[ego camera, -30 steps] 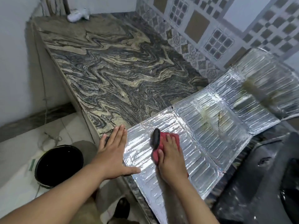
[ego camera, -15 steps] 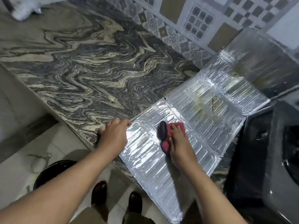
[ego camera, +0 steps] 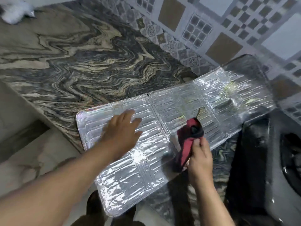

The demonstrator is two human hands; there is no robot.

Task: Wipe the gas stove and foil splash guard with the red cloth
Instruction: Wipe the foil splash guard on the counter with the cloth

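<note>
The foil splash guard (ego camera: 151, 173) lies unfolded and flat on the marble counter, its near end hanging over the counter's front edge. Brown stains mark its middle and right panels. My left hand (ego camera: 121, 136) rests flat on the left panel with fingers spread. My right hand (ego camera: 200, 159) pinches the red cloth (ego camera: 187, 144), which is bunched up and lifted above the foil's middle panel, a dark patch showing on the cloth. The dark gas stove (ego camera: 280, 160) is at the right edge, only partly in view.
The marble counter (ego camera: 78, 66) stretches away to the left and back. A patterned tile wall (ego camera: 211, 30) rises behind it. A white object (ego camera: 14, 12) lies at the far left corner. My shoes (ego camera: 96, 207) and the floor show below the counter edge.
The foil guard has shifted and now lies flatter. My right hand lifted the cloth off the foil and now holds it bunched. My left hand moved from the foil's edge onto its left panel.
</note>
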